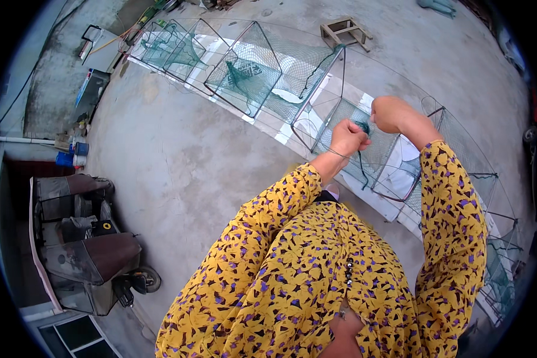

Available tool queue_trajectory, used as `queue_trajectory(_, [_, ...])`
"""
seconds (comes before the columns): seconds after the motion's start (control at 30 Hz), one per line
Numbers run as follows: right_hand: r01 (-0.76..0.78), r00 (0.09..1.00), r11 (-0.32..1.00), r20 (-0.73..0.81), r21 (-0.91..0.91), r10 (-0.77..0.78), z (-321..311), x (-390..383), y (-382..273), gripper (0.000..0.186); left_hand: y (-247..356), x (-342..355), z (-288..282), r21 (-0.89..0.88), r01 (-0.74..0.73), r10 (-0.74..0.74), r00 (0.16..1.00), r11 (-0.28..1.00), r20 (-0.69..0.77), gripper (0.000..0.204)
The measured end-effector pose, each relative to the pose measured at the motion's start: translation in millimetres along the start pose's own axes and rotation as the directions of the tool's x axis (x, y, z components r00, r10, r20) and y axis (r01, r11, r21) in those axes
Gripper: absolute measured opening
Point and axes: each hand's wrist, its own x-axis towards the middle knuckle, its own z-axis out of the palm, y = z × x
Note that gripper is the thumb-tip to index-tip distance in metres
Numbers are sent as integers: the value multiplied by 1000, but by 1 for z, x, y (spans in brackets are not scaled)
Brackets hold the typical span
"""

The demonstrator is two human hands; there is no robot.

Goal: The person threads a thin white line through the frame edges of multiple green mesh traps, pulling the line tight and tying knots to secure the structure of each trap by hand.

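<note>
A long green net cage (262,77) with square wire frames lies stretched across the concrete yard from the upper left to the right. My left hand (347,137) is closed on a bunch of dark green netting (363,127) and a thin green cord that hangs below it. My right hand (391,113) is closed just to the right, gripping the same netting, over one of the wire frames. Both arms wear yellow sleeves with a purple and black pattern.
A small wooden stool (345,31) stands beyond the net. A covered three-wheeled vehicle (83,238) is parked at the left. Blue containers (71,154) and a grey box (90,89) sit by the left wall. More net frames (495,262) are piled at the right.
</note>
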Motion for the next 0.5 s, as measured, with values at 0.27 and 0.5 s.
queue_trajectory(0.27, [12, 944, 999, 329, -47, 5, 49, 55, 1, 24, -4, -6, -7, 47, -87, 81, 990, 995, 117, 7])
queue_trajectory(0.5, [-192, 890, 980, 428, 41, 157, 48, 49, 1, 16, 7, -30, -8, -18, 12, -8, 978, 1000, 208, 17])
